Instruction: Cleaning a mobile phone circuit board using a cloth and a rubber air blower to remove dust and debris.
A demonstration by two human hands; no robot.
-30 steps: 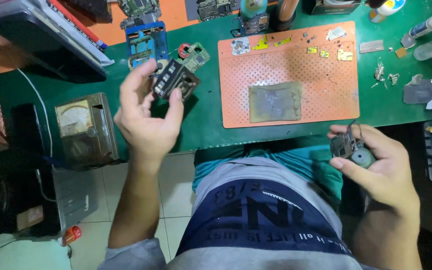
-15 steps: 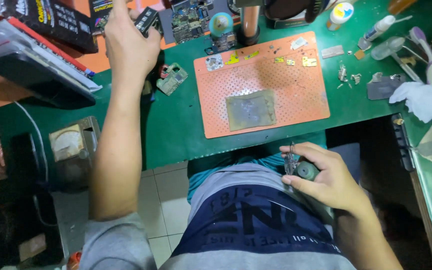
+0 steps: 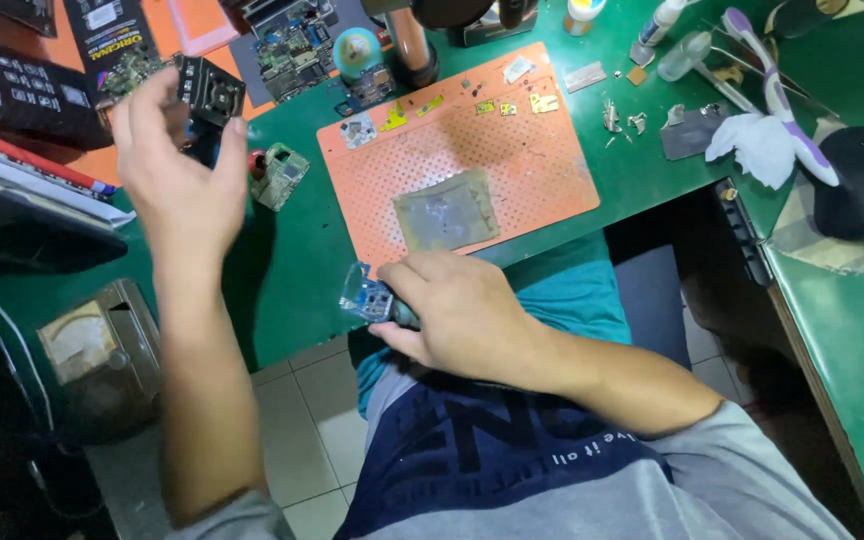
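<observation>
My left hand (image 3: 177, 170) is raised over the green bench top (image 3: 302, 250), left of the orange perforated work mat (image 3: 512, 170). Its fingers are spread and loosely curled; the fingertips sit at a black square fan module (image 3: 210, 95), but whether they grip it or only touch it I cannot tell. A small green circuit module (image 3: 280, 175) lies on the bench between this hand and the left edge of the mat.

My right hand (image 3: 457, 315) is closed around a small dark device, mostly hidden in the palm. A pale blue circuit board (image 3: 365, 297) projects from the thumb side of the fist. This hand is just below the mat's near left corner, at the bench edge and above my lap.

On the mat, a grey rectangular plate (image 3: 447, 210) lies near the centre. Small yellow and grey parts (image 3: 512, 105) are lined up along the mat's far edge. Beyond that far edge are a larger populated circuit board (image 3: 297, 50) and a round teal item (image 3: 357, 52). Right of the mat, a purple-and-white tool (image 3: 782, 100) rests on a white cloth (image 3: 747, 140).
</observation>
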